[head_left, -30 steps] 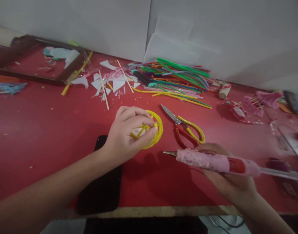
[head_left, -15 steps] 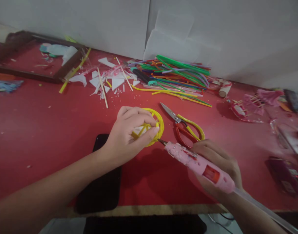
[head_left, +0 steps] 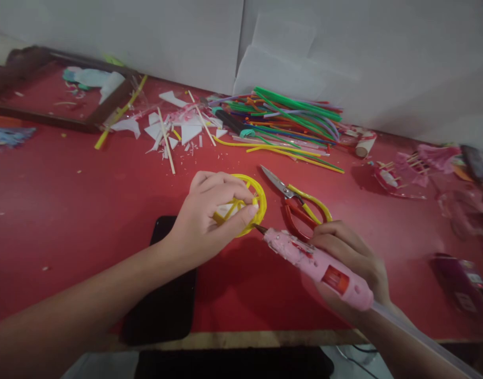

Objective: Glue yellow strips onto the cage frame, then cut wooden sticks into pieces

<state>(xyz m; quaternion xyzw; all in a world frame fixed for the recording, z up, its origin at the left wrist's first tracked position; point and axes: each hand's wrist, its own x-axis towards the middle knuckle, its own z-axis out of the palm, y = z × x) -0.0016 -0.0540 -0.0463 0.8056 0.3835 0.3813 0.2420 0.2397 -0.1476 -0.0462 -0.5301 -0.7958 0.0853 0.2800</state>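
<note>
Left hand [head_left: 217, 205]: palm down, thumb and forefinger brought together in a pinch at the right side of a yellow ring [head_left: 262, 202]; the other fingers curl over the ring's far left part. Right hand [head_left: 352, 252]: wrapped about the body of a pink glue gun [head_left: 320, 266]; trigger finger not visible.

Yellow ring: one, spoked, at the middle of the surface [head_left: 245, 295], directly under the left hand and partly hidden by it; something pale shows between the spokes. Judged light, slightly springy and easily bent; the joints are probably its weak points. Best hold: a light pinch on the rim or where a spoke meets it, fingertips clear of the nozzle. It lies to the left and far side of the right hand, apart from it.

Glue gun: one, nozzle [head_left: 259, 229] pointing left and far, at the ring's near right edge; contact cannot be confirmed. A clear glue stick [head_left: 415, 331] trails from its rear. Judged rigid, moderately light, likely hot at the tip; hold by the body only.

Adjacent: scissors [head_left: 288, 193], red and yellow handles, right of the ring; black phone [head_left: 166, 300], near left, partly beneath the left forearm.
</note>
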